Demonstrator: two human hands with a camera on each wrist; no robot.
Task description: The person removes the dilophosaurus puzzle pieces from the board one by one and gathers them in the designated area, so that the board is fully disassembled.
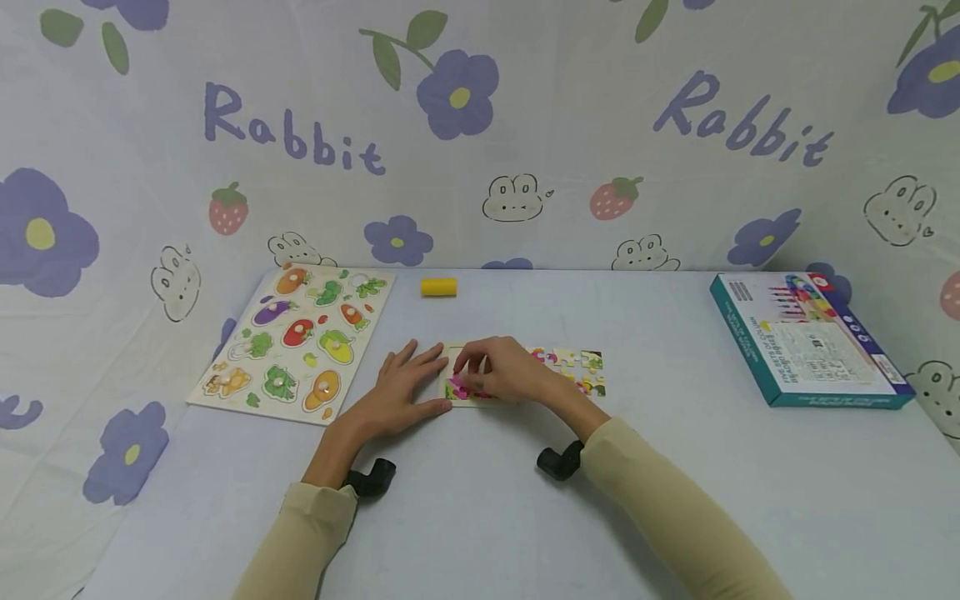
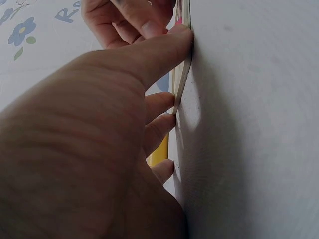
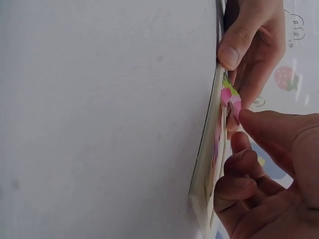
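A small jigsaw puzzle board (image 1: 447,351) with a pale rim lies flat on the table. Pink, yellow and green pieces show at its right end, while its middle is partly hidden. My right hand (image 1: 501,371) is over the board's left part, pinching a pink and green puzzle piece (image 3: 233,99) between thumb and fingers. In the right wrist view the piece is tilted up at the board's edge. Fingers spread, my left hand (image 1: 401,396) rests at the board's left end. Its thumb (image 2: 179,40) touches the board's near left corner in the left wrist view.
To the left lies a larger vegetable peg board (image 1: 307,358). A yellow cylinder (image 1: 438,287) is at the back of the table. At the right lies a teal-edged box (image 1: 810,342). Printed cloth (image 1: 570,108) hangs behind the table.
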